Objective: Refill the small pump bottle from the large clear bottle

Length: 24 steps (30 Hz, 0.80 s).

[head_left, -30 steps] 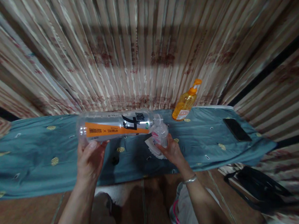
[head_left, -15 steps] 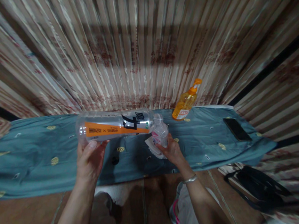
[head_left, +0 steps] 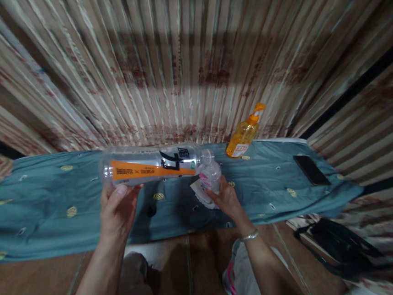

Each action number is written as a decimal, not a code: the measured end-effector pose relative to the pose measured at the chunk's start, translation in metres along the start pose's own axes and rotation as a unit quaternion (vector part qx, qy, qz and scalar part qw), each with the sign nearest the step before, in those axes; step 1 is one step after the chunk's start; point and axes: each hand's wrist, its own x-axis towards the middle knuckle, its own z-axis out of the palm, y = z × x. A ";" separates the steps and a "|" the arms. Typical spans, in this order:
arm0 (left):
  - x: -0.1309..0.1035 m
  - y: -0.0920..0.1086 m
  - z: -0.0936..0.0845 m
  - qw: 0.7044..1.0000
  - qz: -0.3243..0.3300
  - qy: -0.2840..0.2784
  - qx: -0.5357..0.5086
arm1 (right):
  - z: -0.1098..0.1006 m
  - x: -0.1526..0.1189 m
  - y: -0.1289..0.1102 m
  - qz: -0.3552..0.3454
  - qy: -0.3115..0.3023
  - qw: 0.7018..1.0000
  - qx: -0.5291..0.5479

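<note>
My left hand (head_left: 119, 207) is closed around the base of a large clear plastic bottle (head_left: 150, 164) with an orange and silver label. The bottle lies nearly level, its neck pointing right. A small clear bottle (head_left: 210, 175) with pink print is in my right hand (head_left: 227, 198), its fingers wrapped about its lower right side. The large bottle's mouth meets the small bottle's top; whether the rims touch I cannot make out. Beneath the small bottle a pale piece like folded paper or cloth (head_left: 199, 192) shows. Below the large bottle, a small dark round cap-like thing (head_left: 151, 211) rests on the cloth.
An orange pump bottle (head_left: 241, 140) stands at the back of the teal cloth-covered surface (head_left: 47, 198). A black phone (head_left: 311, 170) lies to the right. Striped curtains (head_left: 190, 64) hang behind. On the lower right sits a black bag (head_left: 341, 247).
Almost nothing differs. The large bottle's label has turned very slightly, and both hands keep their places.
</note>
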 end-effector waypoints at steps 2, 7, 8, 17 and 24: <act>0.000 -0.001 0.000 1.000 0.001 -0.003 0.002 | 0.000 0.000 0.000 0.003 0.000 1.000 0.000; 0.000 -0.003 -0.002 1.000 0.013 -0.007 0.004 | 0.001 -0.001 0.001 -0.004 0.004 1.000 0.004; 0.001 -0.003 -0.002 1.000 0.013 -0.005 0.004 | 0.001 -0.001 0.001 -0.007 0.005 1.000 0.004; 0.001 -0.003 -0.001 1.000 0.011 0.001 0.010 | 0.003 -0.001 0.003 -0.005 0.016 1.000 -0.009; 0.001 -0.003 -0.001 1.000 0.010 0.000 0.011 | 0.001 -0.001 0.002 -0.002 0.005 1.000 -0.005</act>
